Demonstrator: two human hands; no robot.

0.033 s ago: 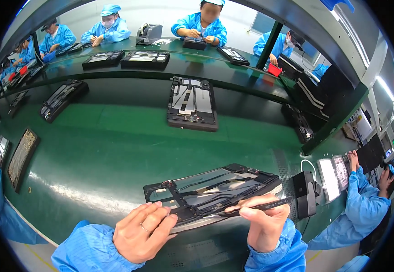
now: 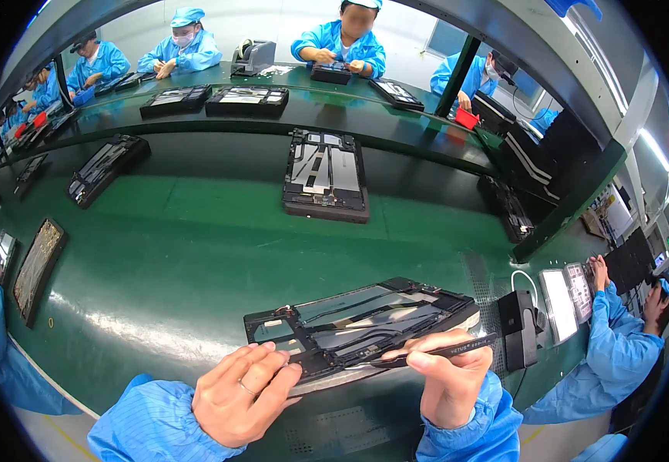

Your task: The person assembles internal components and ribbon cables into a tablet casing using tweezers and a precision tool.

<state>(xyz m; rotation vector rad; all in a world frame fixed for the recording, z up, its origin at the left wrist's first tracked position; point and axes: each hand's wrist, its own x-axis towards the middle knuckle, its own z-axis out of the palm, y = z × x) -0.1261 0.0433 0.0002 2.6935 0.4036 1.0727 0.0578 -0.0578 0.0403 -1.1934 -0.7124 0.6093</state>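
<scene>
An opened tablet (image 2: 373,314), with bare dark inner panels, black strips and cables, lies at a slant in a padded tray in front of me. My left hand (image 2: 243,391) grips its near left corner; the fingers bend over the frame and the thumb is mostly hidden. A pair of black tweezers (image 2: 465,348) is pinched in my right hand (image 2: 451,379). Their thin tips point left, along the near edge of the tablet, beside a cable there. Whether the tips touch anything is too small to tell.
Another opened tablet (image 2: 324,173) lies on the green bench (image 2: 157,269) beyond mine. A black box-shaped device (image 2: 518,329) stands to the right, near a white panel (image 2: 559,306). At the left lies a tray (image 2: 39,271). Co-workers in blue sit across and on both sides.
</scene>
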